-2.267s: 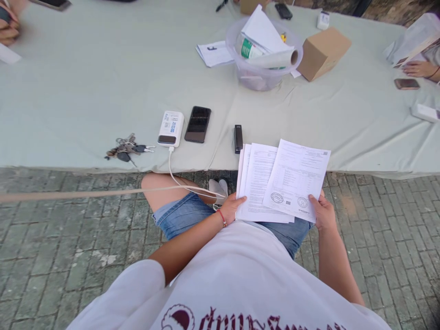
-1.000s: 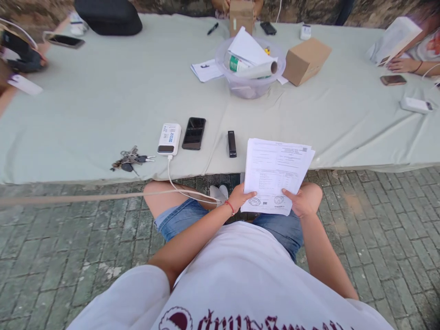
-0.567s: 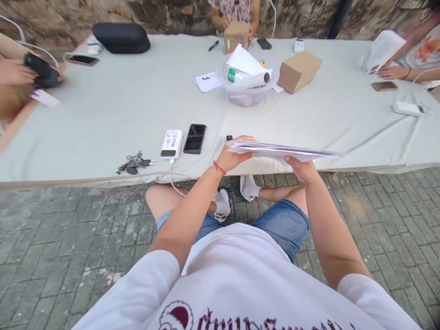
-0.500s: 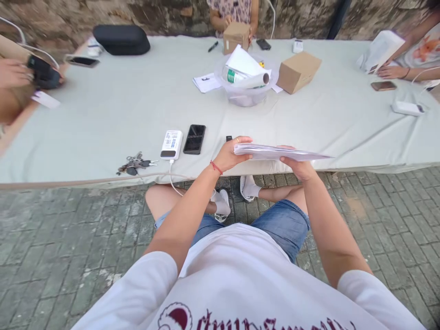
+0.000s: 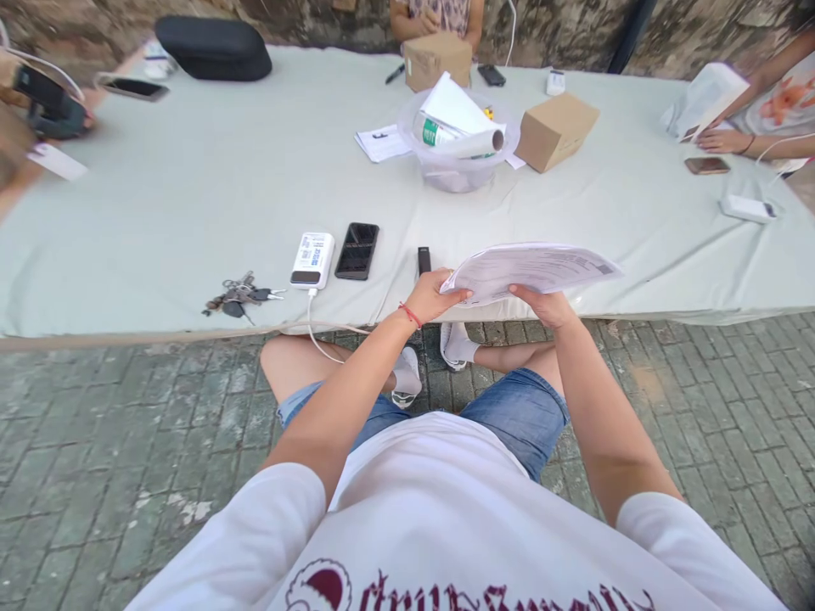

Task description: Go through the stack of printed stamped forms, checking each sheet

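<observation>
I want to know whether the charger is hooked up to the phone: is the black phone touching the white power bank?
Apart. The head view shows a strip of tablecloth between the power bank and the black phone.

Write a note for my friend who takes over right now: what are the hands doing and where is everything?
Left hand: grips the near left edge of the stack of papers.
Right hand: holds the same stack from below.
Papers: squared into one stack, held nearly flat above the table's front edge, not resting on it.
Nearby on the table: black stick, phone, power bank, keys.
Left: papers not yet set down.
</observation>
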{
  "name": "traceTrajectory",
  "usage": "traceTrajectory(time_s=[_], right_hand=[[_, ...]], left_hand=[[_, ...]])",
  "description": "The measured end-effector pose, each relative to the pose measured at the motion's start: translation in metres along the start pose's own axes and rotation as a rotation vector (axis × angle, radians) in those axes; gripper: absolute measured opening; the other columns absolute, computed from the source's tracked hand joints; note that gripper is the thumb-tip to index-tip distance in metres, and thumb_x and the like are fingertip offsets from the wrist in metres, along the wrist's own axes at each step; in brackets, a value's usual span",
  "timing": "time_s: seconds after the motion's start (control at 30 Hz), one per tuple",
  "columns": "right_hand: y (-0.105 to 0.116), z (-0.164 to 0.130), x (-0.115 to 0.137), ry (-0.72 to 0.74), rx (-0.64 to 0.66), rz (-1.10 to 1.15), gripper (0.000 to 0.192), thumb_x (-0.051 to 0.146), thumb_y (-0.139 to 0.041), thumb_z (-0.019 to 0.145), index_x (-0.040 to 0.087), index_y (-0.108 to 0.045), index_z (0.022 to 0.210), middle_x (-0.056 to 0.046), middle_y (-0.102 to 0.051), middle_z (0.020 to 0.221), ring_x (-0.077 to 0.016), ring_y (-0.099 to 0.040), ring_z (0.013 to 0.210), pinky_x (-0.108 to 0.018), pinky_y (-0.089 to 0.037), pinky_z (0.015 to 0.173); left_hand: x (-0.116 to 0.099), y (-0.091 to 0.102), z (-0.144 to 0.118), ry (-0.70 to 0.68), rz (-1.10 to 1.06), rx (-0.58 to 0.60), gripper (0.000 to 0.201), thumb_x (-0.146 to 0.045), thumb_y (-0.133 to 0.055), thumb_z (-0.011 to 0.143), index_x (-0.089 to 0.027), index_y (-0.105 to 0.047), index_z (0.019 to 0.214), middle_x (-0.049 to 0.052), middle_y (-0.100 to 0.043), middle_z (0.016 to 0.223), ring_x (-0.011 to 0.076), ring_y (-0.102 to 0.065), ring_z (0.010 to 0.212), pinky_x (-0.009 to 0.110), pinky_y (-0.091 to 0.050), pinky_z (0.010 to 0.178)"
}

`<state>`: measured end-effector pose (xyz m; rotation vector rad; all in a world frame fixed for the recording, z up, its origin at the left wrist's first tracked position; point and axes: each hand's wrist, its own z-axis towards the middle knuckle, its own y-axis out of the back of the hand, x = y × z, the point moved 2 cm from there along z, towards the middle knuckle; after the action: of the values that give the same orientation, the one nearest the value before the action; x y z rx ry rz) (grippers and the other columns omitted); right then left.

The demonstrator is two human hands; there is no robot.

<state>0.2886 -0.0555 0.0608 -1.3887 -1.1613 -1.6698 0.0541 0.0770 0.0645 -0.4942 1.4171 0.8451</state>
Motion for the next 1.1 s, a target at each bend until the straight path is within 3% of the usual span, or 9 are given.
traceTrajectory(time_s=[0.13,0.27,0.43,0.53,0.67,0.77,0.9,1.1], right_hand=[[-0.003,-0.003,-0.002,-0.035,0.005,-0.048,0.074,0.056,-0.089,0.072,0.029,-0.064,0.136,-0.007,-0.07,0.137,-0.0311,-0.062,0.129,-0.054,-0.045,0.117],[0.001,-0.018,0.004,-0.032,-0.032,-0.005,0.067,0.057,-0.086,0.076,0.027,-0.067,0.133,-0.008,-0.073,0.131,-0.0308,-0.063,0.129,-0.052,-0.048,0.115],[0.011,-0.06,0.003,-0.123,-0.143,0.083,0.051,0.061,-0.078,0.082,0.025,-0.076,0.118,-0.008,-0.077,0.122,-0.0326,-0.07,0.118,-0.05,-0.057,0.101],[0.013,-0.088,-0.007,-0.21,-0.189,-0.045,0.049,0.066,-0.069,0.086,0.024,-0.078,0.11,-0.006,-0.08,0.112,-0.0316,-0.073,0.106,-0.046,-0.059,0.092],[0.011,-0.117,-0.02,-0.367,-0.239,-0.301,0.046,0.065,-0.064,0.086,0.023,-0.078,0.095,-0.005,-0.08,0.089,-0.0306,-0.073,0.09,-0.039,-0.059,0.078],[0.005,-0.131,-0.03,-0.411,-0.249,-0.214,0.045,0.065,-0.063,0.085,0.023,-0.077,0.094,-0.005,-0.08,0.093,-0.0307,-0.073,0.094,-0.038,-0.06,0.08],[-0.007,-0.141,-0.043,-0.434,-0.202,-0.023,0.048,0.064,-0.065,0.085,0.021,-0.076,0.103,-0.007,-0.08,0.102,-0.0312,-0.073,0.099,-0.043,-0.059,0.09],[-0.01,-0.138,-0.035,-0.36,-0.164,-0.142,0.049,0.066,-0.06,0.09,0.022,-0.076,0.107,-0.008,-0.078,0.098,-0.0331,-0.07,0.103,-0.044,-0.059,0.086]], left_hand=[[0.0,-0.005,-0.008,0.06,0.041,0.082,0.031,-0.047,-0.08,0.078,-0.016,-0.074,0.079,0.004,-0.074,0.079,0.0248,-0.071,0.09,0.035,-0.057,0.085],[-0.007,-0.012,-0.021,0.161,-0.028,0.047,0.041,-0.056,-0.075,0.082,-0.015,-0.075,0.079,0.004,-0.076,0.078,0.0272,-0.073,0.092,0.035,-0.058,0.083],[-0.002,-0.043,-0.061,0.447,-0.54,0.031,0.048,-0.053,-0.085,0.076,-0.015,-0.079,0.105,0.013,-0.08,0.114,0.0347,-0.071,0.115,0.049,-0.057,0.101],[0.014,-0.066,-0.09,0.599,-0.863,0.019,0.059,-0.041,-0.094,0.067,-0.017,-0.077,0.117,0.016,-0.072,0.133,0.0382,-0.066,0.127,0.058,-0.049,0.113],[0.038,-0.08,-0.116,0.754,-0.966,-0.011,0.058,-0.035,-0.097,0.064,-0.015,-0.077,0.114,0.018,-0.072,0.133,0.0395,-0.064,0.13,0.061,-0.042,0.118],[0.047,-0.078,-0.119,0.746,-0.983,-0.092,0.052,-0.045,-0.091,0.071,-0.013,-0.077,0.11,0.018,-0.075,0.127,0.0377,-0.066,0.128,0.058,-0.041,0.12],[0.053,-0.069,-0.112,0.632,-0.96,-0.303,0.05,-0.048,-0.086,0.077,-0.016,-0.073,0.114,0.015,-0.074,0.13,0.0334,-0.066,0.129,0.053,-0.041,0.12],[0.06,-0.068,-0.112,0.537,-0.791,-0.452,0.047,-0.055,-0.077,0.085,-0.022,-0.066,0.116,0.011,-0.073,0.132,0.0294,-0.066,0.128,0.048,-0.046,0.116]])
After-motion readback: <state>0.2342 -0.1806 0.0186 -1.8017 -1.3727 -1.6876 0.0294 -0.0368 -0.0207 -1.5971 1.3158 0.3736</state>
